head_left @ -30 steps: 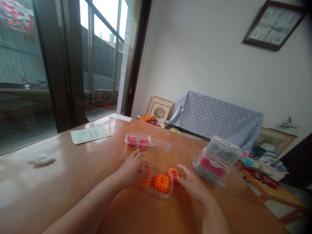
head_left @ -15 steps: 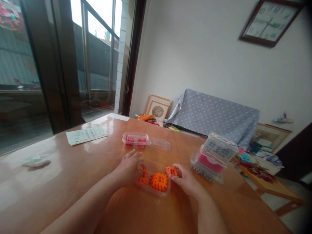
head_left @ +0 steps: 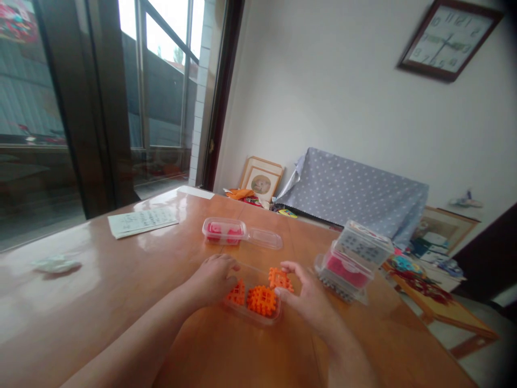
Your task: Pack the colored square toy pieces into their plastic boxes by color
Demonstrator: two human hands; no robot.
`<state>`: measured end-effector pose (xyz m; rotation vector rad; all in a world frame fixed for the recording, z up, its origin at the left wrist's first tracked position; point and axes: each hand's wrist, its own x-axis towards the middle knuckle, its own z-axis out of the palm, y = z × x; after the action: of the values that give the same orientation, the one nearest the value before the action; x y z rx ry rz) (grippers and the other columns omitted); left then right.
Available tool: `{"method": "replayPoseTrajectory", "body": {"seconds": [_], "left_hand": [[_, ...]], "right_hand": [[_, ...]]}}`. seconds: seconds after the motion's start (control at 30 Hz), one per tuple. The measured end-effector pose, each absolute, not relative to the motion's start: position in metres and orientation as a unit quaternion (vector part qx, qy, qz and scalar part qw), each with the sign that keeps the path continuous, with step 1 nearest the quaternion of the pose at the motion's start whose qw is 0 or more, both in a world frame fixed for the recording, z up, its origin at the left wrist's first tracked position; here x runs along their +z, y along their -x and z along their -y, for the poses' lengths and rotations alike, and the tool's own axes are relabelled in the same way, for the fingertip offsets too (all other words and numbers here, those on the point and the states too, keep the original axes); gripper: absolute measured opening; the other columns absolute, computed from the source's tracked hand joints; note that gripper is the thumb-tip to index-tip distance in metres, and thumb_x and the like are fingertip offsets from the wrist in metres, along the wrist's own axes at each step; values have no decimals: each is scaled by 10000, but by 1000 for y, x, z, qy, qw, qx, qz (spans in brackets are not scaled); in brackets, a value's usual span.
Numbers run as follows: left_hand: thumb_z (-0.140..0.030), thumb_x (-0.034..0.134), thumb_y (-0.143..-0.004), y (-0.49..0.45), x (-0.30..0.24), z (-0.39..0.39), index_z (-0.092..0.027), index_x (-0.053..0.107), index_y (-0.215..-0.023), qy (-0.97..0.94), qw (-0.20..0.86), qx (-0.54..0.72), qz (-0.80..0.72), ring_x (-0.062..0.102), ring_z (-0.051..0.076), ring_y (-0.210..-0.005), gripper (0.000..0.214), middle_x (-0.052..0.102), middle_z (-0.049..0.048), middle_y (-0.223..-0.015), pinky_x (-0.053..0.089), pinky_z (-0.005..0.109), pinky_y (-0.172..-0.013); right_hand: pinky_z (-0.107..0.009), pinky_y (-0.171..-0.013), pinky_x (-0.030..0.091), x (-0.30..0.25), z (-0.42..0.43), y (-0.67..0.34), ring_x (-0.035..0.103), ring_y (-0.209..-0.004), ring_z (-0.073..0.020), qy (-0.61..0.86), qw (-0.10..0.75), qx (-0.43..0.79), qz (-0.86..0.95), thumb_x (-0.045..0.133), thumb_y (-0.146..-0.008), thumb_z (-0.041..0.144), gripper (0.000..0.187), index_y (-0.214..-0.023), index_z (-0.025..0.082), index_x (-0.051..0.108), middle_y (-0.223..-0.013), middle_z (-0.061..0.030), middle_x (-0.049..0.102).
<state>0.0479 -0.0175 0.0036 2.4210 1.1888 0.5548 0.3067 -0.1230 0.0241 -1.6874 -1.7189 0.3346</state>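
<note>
A clear plastic box point(head_left: 264, 320) sits on the table in front of me with orange lattice building blocks in it. One orange block point(head_left: 262, 300) lies at its near right. Another orange block point(head_left: 237, 292) is at the left end, partly hidden by my left hand. My left hand point(head_left: 216, 277) curls over the box's left end, thumb close to that block; its exact contact is hard to see. My right hand point(head_left: 302, 288) pinches a third orange block point(head_left: 280, 279) between thumb and fingers, tilted above the box's right side.
Beyond it stands an open clear box point(head_left: 224, 230) with pink pieces, its lid folded out right. Stacked clear boxes point(head_left: 355, 261) stand to the right. At left lie written paper sheets point(head_left: 141, 222) and a crumpled pale wrapper point(head_left: 56, 263). A wooden stool point(head_left: 456, 318) is beyond the right edge.
My right hand has moved the held orange block slightly left and up, turning its open lattice face more toward me. My left hand has shifted slightly, its fingers drawn back from the left block.
</note>
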Motion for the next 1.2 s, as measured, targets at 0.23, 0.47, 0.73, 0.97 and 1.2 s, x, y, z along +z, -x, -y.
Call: {"method": "replayPoseTrajectory", "body": {"seconds": [0.23, 0.47, 0.73, 0.97, 1.2], "left_hand": [[-219, 574, -814, -48, 5, 18, -194, 745, -1062, -861, 185, 198, -431, 656, 252, -1050, 303, 731, 92, -1111, 493, 316, -895], [-228, 566, -824, -47, 4, 18, -191, 746, -1071, -861, 181, 200, -432, 659, 246, -1041, 308, 736, 90, -1098, 493, 308, -897], [-203, 560, -809, -48, 10, 21, -172, 743, -1050, -863, 179, 190, -433, 659, 260, -1049, 304, 736, 99, -1098, 493, 328, -911], [-206, 545, -823, -47, 11, 21, -186, 740, -1022, -863, 181, 191, -431, 665, 250, -1025, 280, 738, 94, -1082, 492, 319, -896], [-228, 538, -826, -48, 14, 22, -190, 739, -1017, -860, 180, 185, -439, 673, 247, -1014, 280, 737, 94, -1081, 500, 315, -869]], "right_hand": [[-389, -978, 454, 23, 125, -281, 584, -1110, -270, 647, 272, 125, 702, 739, -724, 240, 447, -1164, 283, 674, -1119, -51, 670], [-385, -972, 453, 20, 126, -282, 583, -1128, -282, 654, 253, 139, 700, 780, -711, 282, 478, -1179, 282, 680, -1143, -65, 659], [-404, -990, 457, 6, 114, -324, 618, -1104, -257, 668, 328, 123, 657, 603, -842, 281, 330, -1160, 232, 675, -1125, -73, 704], [-444, -1147, 360, -32, 101, -351, 528, -1330, -245, 683, 293, 174, 646, 560, -781, 171, 587, -1367, 203, 576, -1407, -100, 609], [-426, -1070, 435, -37, 96, -345, 618, -1178, -252, 677, 269, 164, 665, 636, -746, 165, 564, -1309, 206, 631, -1269, -96, 691]]}}
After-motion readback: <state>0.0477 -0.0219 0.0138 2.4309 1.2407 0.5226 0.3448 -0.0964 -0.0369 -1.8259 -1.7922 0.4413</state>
